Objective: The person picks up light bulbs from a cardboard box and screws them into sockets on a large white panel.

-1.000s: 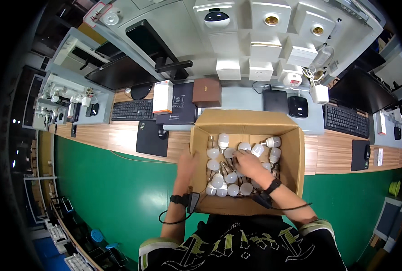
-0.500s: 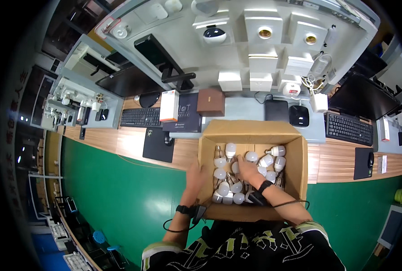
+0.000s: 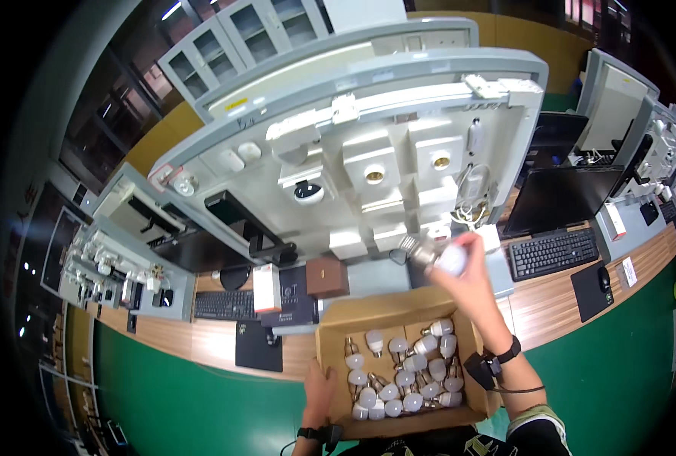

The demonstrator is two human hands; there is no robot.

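My right hand (image 3: 465, 273) is raised above the cardboard box (image 3: 473, 365), its fingers closed around a light bulb (image 3: 446, 258) with a white dome and a silvery screw base pointing up-left. Several similar bulbs (image 3: 406, 378) lie loosely in the box. My left hand (image 3: 316, 389) grips the box's left side with curled fingers. Just beyond the raised bulb are white panel-mounted modules, two with brass-coloured round sockets (image 3: 373, 173).
A grey upright panel (image 3: 262, 190) stands at the desk's back. A brown box (image 3: 325, 276), white carton (image 3: 266, 287), keyboards (image 3: 552, 254) and mouse pads (image 3: 588, 292) sit on the desk (image 3: 531, 315). Monitors (image 3: 557, 199) flank the panel; green floor (image 3: 163, 380) lies below.
My right hand has lifted a bulb out of the box, up and toward the panel. My left hand stays at the box's left side. The view has tilted upward.
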